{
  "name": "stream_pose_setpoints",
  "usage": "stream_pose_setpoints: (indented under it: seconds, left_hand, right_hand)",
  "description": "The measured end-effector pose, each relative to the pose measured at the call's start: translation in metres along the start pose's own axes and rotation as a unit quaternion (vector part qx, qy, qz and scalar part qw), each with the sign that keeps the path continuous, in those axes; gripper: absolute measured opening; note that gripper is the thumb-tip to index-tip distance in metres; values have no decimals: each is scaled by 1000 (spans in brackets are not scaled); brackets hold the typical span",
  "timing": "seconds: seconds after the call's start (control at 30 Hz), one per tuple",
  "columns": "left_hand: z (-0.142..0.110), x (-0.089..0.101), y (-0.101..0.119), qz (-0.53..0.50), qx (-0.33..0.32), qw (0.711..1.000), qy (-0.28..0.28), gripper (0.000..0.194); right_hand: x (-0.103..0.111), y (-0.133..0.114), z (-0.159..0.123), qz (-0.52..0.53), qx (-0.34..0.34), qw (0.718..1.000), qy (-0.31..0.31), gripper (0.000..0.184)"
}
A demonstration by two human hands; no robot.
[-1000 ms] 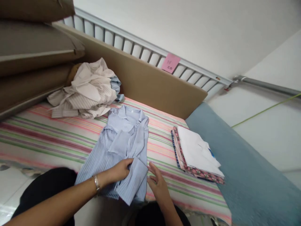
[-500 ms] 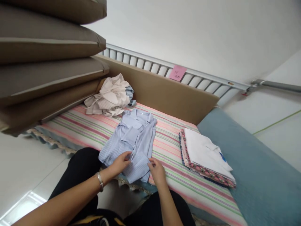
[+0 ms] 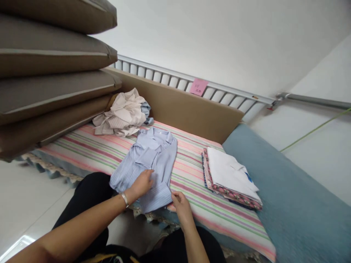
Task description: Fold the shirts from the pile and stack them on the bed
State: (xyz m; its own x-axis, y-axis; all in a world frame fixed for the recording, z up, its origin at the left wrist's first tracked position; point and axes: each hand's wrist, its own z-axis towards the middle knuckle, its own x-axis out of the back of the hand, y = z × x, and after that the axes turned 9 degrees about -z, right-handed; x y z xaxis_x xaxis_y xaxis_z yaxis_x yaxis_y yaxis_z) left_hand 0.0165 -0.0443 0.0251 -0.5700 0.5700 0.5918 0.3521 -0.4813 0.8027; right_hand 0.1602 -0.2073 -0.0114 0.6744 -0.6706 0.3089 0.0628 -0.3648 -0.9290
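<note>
A light blue striped long-sleeved shirt point(image 3: 164, 162) lies front down or up, I cannot tell which, with its collar away from me. One sleeve is folded across its upper middle, and another striped flap point(image 3: 157, 199) lies over the near end. My left hand point(image 3: 141, 185), with a silver bracelet at the wrist, rests on the shirt's lower middle, fingers stretched forward and thumb apart. At the right edge of the near flap, my right hand point(image 3: 181, 204) pinches the fabric between thumb and fingertips.
Crumpled pale clothes point(image 3: 123, 113) lie at the back left beside stacked brown cushions point(image 3: 55, 87). Folded clothes with a white garment on top point(image 3: 230, 171) sit at the right. Under everything is a striped sheet point(image 3: 189, 164); a tan board point(image 3: 181, 117) stands behind.
My left hand has moved slightly up over the shirt. The near flap's right edge now lies straighter under my right hand's pinch. The whole view has shifted a little.
</note>
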Motion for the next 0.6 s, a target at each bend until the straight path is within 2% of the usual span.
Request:
stream_pose_setpoints:
  seconds: [0.1,0.27,0.43,0.6]
  left_hand:
    - [20,2,-5,27,93,995,7,37]
    - [34,-1,-14,52,140,989,-10,15]
    - [39,-3,-19,54,135,989,-21,9]
    - [41,-7,-30,-23,109,993,-42,9]
  right_hand:
    - [6,-3,11,19,-20,1000,14,32]
    - [11,-13,35,53,-55,997,21,36]
    - [8,-27,83,84,-75,993,36,35]
    - [-4,-47,159,139,-80,985,57,35]
